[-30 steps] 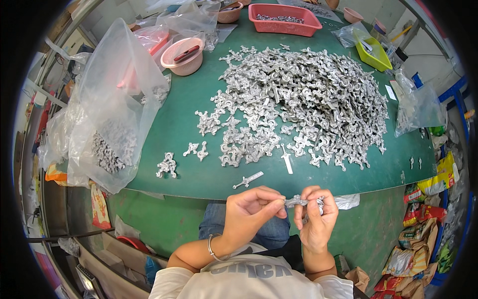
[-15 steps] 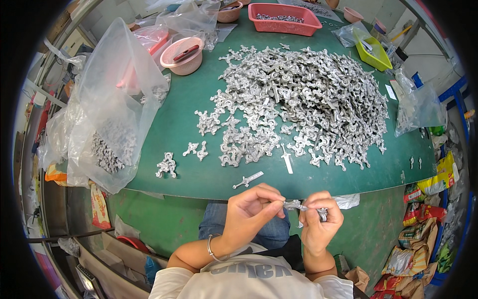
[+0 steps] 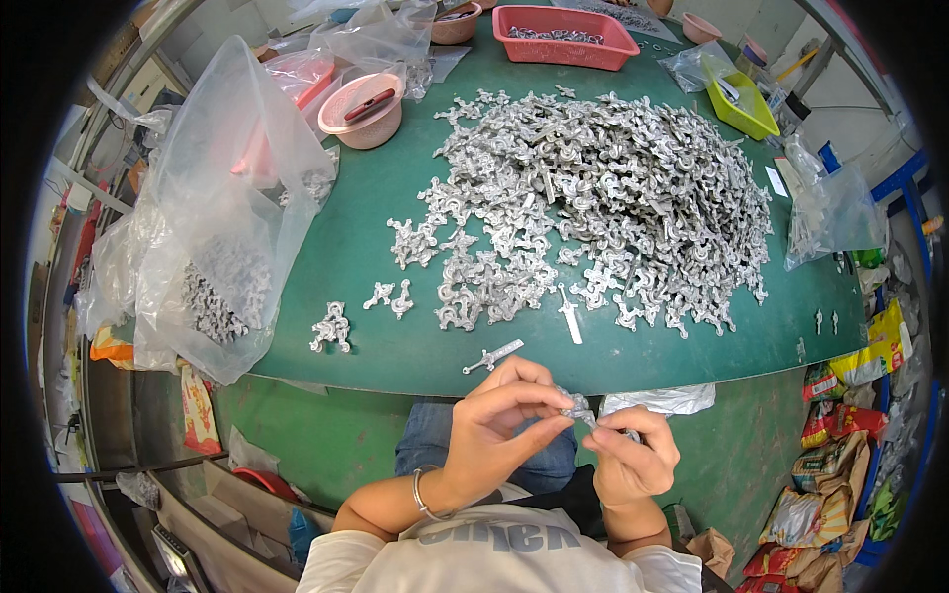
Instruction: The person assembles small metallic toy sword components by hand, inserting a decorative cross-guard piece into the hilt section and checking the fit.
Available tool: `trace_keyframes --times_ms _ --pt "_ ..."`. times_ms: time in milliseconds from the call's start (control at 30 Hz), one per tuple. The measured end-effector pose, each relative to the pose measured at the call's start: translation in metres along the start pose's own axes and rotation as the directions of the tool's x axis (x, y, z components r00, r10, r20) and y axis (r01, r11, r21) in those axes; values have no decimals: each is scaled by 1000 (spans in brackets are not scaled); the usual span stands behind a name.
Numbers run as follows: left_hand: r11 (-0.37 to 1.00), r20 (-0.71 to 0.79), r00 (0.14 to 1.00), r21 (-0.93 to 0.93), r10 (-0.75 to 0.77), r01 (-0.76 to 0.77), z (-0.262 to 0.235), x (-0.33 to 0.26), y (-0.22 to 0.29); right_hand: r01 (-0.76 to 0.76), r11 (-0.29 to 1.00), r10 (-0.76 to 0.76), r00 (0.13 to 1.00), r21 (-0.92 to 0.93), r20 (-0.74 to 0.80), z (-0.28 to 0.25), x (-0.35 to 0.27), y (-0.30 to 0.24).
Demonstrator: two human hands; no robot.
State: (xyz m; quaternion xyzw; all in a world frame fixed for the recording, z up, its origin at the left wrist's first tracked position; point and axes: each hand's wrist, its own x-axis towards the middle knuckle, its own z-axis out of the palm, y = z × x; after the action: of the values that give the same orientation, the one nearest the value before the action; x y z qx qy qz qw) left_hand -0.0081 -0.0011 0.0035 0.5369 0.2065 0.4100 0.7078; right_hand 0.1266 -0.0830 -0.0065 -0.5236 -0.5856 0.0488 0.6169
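Just off the table's near edge, my left hand (image 3: 502, 420) pinches a small silver metal part (image 3: 575, 403) between thumb and fingertips. My right hand (image 3: 633, 460) is closed at the other end of that part, and more silver metal shows, half hidden, among its fingers. A sword-shaped metal piece (image 3: 492, 356) lies on the table just beyond my left hand. Farther off is another sword-shaped piece (image 3: 570, 318). A large heap of small curved silver metal parts (image 3: 613, 188) covers the middle of the table.
Left of the heap are small clusters of parts (image 3: 331, 328), a big clear plastic bag (image 3: 222, 217) with parts inside, and a pink basket (image 3: 363, 124) holding a red-handled tool. A pink tray (image 3: 563, 49) and a yellow-green tray (image 3: 743, 104) stand at the back.
The metal part between my hands has tilted, its right end lower. My right fingers have shifted their grip and moved slightly down and left; the left hand has barely moved.
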Motion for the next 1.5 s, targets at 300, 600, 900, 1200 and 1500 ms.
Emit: trace_keyframes --times_ms 300,600,900,1200,1500 --pt "997 -94 993 34 -67 70 13 2 1 -83 983 87 996 -164 17 -8 5 1" --pt "942 126 968 287 -216 173 24 19 -39 -536 835 491 623 125 -609 -132 3 107" --pt "810 -82 996 583 -22 66 -5 12 -90 -468 812 446 112 349 -888 -425 0 274" --pt "724 -87 994 690 70 9 -5 13 -100 -949 17 210 311 -315 -927 -447 37 297" --pt "755 -52 996 655 74 -22 -1 15 -99 -713 33 245 685 -700 -686 -385 23 257"
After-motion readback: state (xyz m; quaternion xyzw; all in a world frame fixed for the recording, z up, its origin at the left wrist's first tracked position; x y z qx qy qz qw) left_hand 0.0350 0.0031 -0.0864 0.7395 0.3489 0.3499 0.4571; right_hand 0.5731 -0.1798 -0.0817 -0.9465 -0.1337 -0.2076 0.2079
